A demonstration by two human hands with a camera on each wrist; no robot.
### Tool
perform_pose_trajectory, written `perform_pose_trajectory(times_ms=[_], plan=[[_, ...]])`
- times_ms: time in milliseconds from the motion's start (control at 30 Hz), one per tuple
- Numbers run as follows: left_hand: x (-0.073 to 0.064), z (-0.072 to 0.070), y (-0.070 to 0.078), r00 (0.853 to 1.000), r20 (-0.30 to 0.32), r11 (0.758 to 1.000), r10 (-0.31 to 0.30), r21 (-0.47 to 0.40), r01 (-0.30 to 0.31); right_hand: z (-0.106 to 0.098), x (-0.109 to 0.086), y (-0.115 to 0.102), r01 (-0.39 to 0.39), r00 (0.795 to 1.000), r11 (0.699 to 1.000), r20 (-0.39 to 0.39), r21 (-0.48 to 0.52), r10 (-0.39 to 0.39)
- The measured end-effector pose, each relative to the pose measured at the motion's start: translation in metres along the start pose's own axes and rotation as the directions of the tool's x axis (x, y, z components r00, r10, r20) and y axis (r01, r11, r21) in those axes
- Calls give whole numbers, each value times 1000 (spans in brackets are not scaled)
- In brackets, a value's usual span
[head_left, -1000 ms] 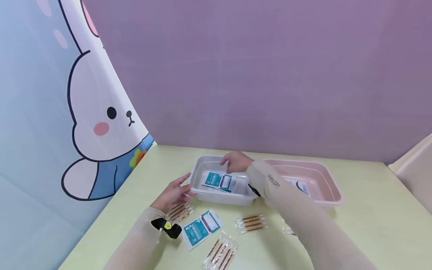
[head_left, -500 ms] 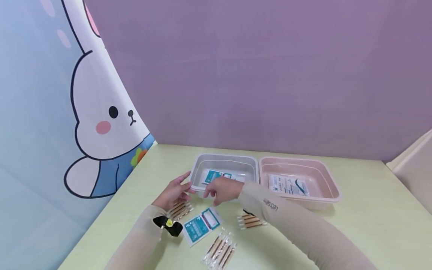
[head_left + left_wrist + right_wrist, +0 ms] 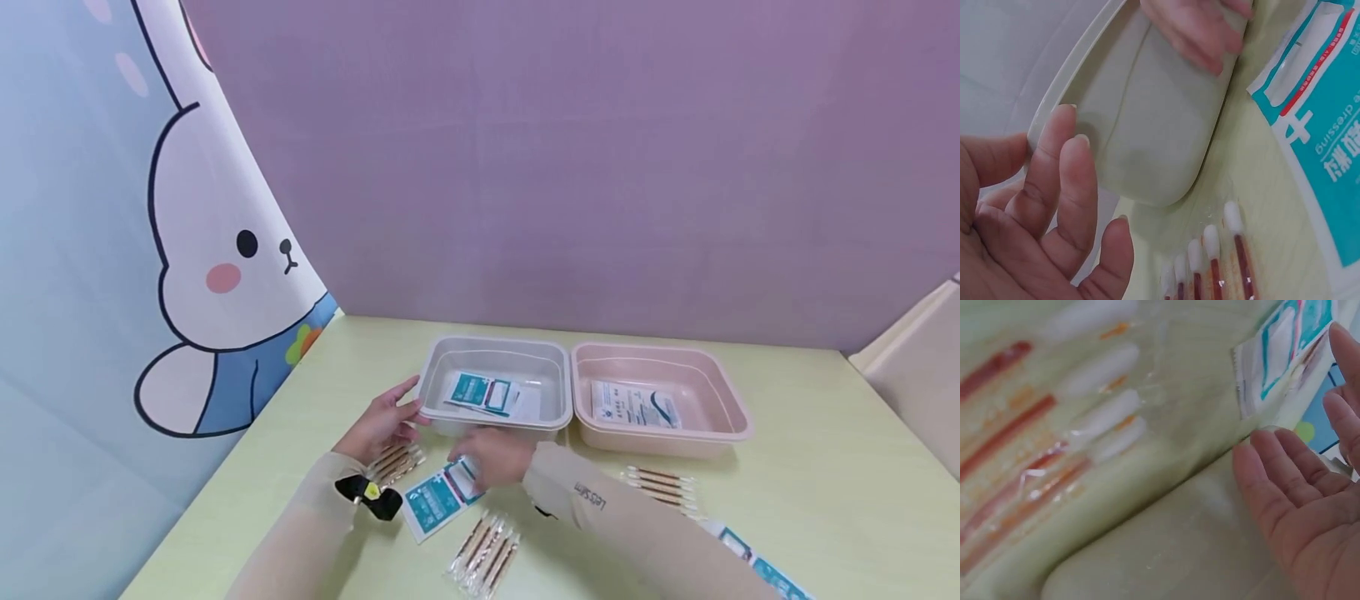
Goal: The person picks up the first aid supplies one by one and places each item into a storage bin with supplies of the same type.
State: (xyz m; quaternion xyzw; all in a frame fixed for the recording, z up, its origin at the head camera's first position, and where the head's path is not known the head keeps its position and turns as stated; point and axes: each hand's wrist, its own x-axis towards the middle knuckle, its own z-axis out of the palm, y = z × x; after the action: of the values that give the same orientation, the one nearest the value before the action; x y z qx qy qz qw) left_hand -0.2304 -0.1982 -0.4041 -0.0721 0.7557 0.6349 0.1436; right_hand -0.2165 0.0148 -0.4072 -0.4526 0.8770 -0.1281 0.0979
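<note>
In the head view my left hand (image 3: 378, 423) holds the left rim of the grey plastic tray (image 3: 551, 419), thumb on top and fingers beneath. My right hand (image 3: 495, 458) reaches in front of that tray, over the near end of a teal-and-white dressing packet (image 3: 431, 502). Its fingers (image 3: 1272, 462) look extended in the right wrist view, with nothing visibly gripped. Inside the grey tray lie teal-and-white dressing packets (image 3: 480, 393). Packs of cotton swabs (image 3: 483, 554) lie on the table, one of them (image 3: 397, 461) close by my left hand.
A pink tray (image 3: 720, 400) stands against the grey one's right side, holding a white printed packet (image 3: 633, 405). Farther right lie another swab pack (image 3: 660, 485) and a dressing packet (image 3: 772, 575), both partly behind my right sleeve. A purple curtain (image 3: 570, 167) hangs behind the table.
My right hand has come out from over the grey tray, moving down toward the packet in front of it. The pink tray's contents are uncovered. My left hand keeps its hold.
</note>
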Motion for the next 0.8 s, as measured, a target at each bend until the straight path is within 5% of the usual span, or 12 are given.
perform_pose_trajectory(times_ms=[333, 800], plan=[[1, 0, 0, 1000, -9, 1000, -8, -2, 8, 14, 7, 0, 25, 999, 1000, 30, 6, -25], [3, 0, 1, 1000, -4, 1000, -27, -3, 27, 21, 7, 1, -75, 997, 994, 3, -79, 75]])
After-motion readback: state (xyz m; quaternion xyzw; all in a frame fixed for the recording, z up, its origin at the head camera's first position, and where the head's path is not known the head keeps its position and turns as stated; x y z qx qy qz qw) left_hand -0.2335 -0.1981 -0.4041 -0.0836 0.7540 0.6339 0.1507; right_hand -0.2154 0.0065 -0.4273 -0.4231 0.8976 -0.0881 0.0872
